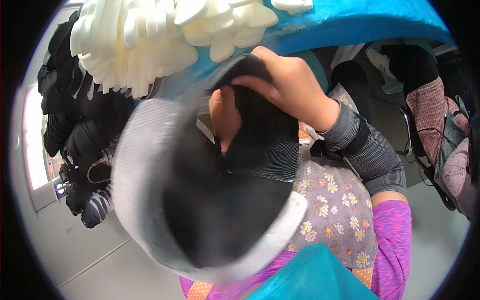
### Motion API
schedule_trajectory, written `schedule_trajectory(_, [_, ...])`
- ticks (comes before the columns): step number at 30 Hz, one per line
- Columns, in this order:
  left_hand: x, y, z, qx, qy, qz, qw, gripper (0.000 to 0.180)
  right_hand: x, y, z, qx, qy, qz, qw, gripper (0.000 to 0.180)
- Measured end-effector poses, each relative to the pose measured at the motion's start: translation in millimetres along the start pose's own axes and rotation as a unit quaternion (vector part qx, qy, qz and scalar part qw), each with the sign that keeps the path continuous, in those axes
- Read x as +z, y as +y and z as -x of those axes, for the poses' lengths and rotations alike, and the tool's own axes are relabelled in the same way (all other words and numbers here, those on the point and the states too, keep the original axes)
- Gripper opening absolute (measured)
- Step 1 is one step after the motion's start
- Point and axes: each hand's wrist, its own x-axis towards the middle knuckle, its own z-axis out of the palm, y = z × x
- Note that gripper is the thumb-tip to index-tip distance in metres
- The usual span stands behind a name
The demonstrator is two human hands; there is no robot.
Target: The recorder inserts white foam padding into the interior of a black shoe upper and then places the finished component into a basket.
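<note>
The shoe upper [210, 200] is black inside with a pale grey, finely ribbed rim; its mesh part is black with thin grey lines. The foam insoles [145, 40] heaped above are cream white, lying on a bright blue surface [350, 22]. The pile of uppers [75, 115] at the left is black, some with white stripes. The apron [335, 220] is grey with small white and orange daisies, the sleeve [395, 235] mottled pink-purple, the wrist cuff [370, 150] grey with fine stripes.

shoe upper [210, 200] | black mesh, white rim | opening up, blurred
</note>
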Motion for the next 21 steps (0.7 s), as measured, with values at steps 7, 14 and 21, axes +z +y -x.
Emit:
schedule_trajectory(7, [-15.1,-5.8,3.6,0.002,0.011,-0.007,1.000,0.040,1.7,-16.1,18.3,0.190,-0.050,-0.163,0.967,0.056])
schedule_trajectory(14, [-11.8,-18.4,-3.0,-0.008,-0.010,-0.023,1.000,0.040,1.7,-12.3,13.6,0.125,-0.027,-0.113,0.985,0.045])
schedule_trajectory(21, [-14.9,-43.0,-14.7,-0.044,-0.107,-0.081,0.990,0.041,-8.7,13.3,-1.5,0.189,-0.043,-0.143,0.971,0.033])
